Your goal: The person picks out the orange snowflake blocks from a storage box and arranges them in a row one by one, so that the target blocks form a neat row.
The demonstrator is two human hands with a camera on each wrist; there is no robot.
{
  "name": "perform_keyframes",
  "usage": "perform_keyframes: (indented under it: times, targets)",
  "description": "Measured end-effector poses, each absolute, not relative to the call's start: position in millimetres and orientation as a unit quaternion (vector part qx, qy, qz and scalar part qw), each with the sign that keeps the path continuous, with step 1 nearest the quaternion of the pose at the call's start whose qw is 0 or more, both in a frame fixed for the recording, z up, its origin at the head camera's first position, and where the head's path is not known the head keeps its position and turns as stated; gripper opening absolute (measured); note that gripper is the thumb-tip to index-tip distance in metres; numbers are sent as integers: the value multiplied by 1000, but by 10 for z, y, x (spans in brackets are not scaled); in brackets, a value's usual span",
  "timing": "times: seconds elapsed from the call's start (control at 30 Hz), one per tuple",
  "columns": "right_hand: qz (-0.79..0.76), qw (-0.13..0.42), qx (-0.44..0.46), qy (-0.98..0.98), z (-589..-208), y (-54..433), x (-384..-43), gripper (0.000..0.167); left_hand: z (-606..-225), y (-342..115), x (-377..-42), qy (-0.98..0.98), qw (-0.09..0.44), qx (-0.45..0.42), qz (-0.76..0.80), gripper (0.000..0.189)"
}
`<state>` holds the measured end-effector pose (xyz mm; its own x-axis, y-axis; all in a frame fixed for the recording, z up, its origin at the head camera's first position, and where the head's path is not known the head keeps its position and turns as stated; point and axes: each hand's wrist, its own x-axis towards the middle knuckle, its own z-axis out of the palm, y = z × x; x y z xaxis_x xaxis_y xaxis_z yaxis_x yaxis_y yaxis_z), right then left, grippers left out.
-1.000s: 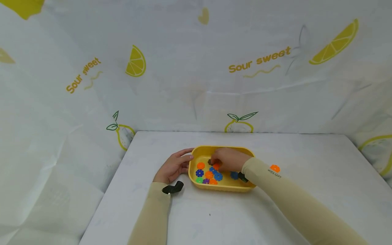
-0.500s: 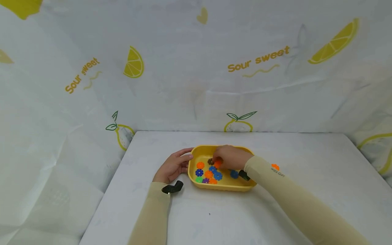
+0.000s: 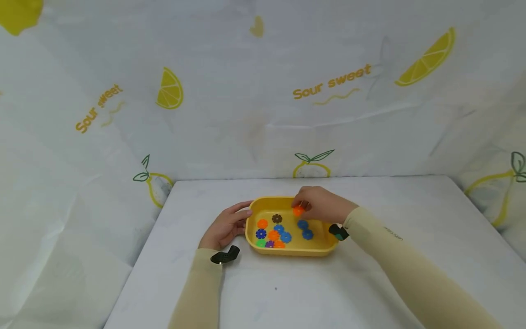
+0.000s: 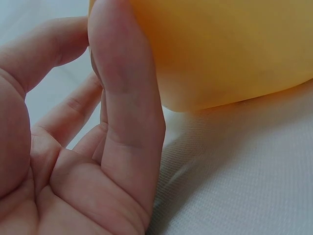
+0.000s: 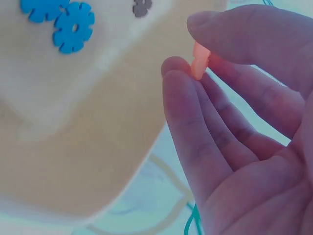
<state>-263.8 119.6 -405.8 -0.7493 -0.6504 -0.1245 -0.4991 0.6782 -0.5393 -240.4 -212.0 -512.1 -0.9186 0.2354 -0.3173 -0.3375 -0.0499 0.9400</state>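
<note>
Lemon prints (image 3: 169,89) around our white table (image 3: 316,292)

Creased white cloth (image 3: 226,137) rises behind our table and shows on both sides of it, patterned in yellow wedges and leafy fruit outlines. Orange lettering (image 3: 332,82) reads "Sour sweet" twice, each time at a slant. The tabletop is pale and faintly smudged, and a small dark speck (image 3: 276,289) lies in front of the yellow tray (image 3: 304,252), which stands toward the far edge. Our left hand (image 3: 223,227) holds the tray's left end, thumb and fingers at the rim. Our right hand (image 3: 324,202) pinches an orange disc (image 3: 298,210) above the tray, near its far side — thumb against fingertips. Below, we see blue discs (image 3: 305,230), more orange ones, and a brown disc (image 3: 277,219), most of them left of centre. Beige sleeves (image 3: 197,288) cover our forearms — a black device (image 3: 224,255) sits at each wrist.
</note>
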Motion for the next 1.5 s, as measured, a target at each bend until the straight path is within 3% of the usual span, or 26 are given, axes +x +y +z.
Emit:
perform_keyframes:
  times: [0.77,1.5]
  targets:
    - [-356,75,-188,912,-4189,2261,-2382,32,-5086,-2048,-2395,656,200,-50,726,60]
    - [-356,63,-106,926,-4675,3032,-2223,37,-5113,-2083,-2322,648,202,-65,732,57]
